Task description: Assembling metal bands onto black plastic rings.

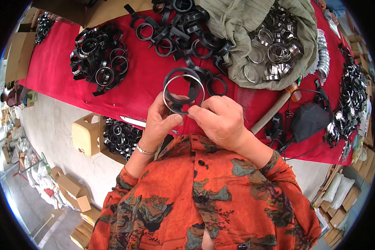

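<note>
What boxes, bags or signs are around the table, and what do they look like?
Open tan cardboard box: on the floor left of the left hand, full of black rings.
Plain brown cardboard cartons: at the red table's left end, stacked.
Small brown cardboard boxes: on the floor lower left, some open.
Olive-green cloth sack: on the table, upper right, open, holding shiny metal rings.
Signs, screens: none visible.
</note>
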The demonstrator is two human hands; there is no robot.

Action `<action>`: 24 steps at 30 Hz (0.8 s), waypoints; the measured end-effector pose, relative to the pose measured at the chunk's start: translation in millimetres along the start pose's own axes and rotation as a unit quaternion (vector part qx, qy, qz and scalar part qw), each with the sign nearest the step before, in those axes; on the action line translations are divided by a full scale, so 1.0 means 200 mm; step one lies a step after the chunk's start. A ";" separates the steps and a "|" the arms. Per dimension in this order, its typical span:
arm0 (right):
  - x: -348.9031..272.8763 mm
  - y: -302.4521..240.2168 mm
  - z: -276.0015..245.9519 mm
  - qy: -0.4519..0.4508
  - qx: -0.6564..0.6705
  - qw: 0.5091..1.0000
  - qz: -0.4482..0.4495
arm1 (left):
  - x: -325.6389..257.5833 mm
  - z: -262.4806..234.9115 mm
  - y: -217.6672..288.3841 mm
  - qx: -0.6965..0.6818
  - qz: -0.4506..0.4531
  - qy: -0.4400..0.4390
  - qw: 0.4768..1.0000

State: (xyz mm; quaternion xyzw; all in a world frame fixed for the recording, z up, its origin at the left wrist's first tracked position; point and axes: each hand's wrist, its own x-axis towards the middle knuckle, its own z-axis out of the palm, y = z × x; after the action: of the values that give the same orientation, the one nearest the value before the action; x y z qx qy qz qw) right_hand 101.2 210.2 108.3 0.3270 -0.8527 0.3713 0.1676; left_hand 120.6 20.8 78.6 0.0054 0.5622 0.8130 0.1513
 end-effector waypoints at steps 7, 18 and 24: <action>0.00 0.04 -0.03 -0.033 0.046 0.998 0.032 | -0.02 -0.02 0.04 0.061 -0.041 -0.008 0.997; -0.05 0.03 -0.02 -0.085 0.087 0.990 0.075 | -0.05 -0.04 0.02 0.044 -0.055 0.010 0.997; -0.06 0.03 -0.02 -0.101 0.079 0.990 0.063 | -0.06 -0.02 0.00 0.093 -0.037 0.032 0.994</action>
State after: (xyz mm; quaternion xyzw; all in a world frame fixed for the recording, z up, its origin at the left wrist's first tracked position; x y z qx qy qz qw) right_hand 106.4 221.0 101.4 0.3208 -0.8523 0.4120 0.0305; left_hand 132.1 14.7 80.0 -0.0275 0.6398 0.7508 0.1615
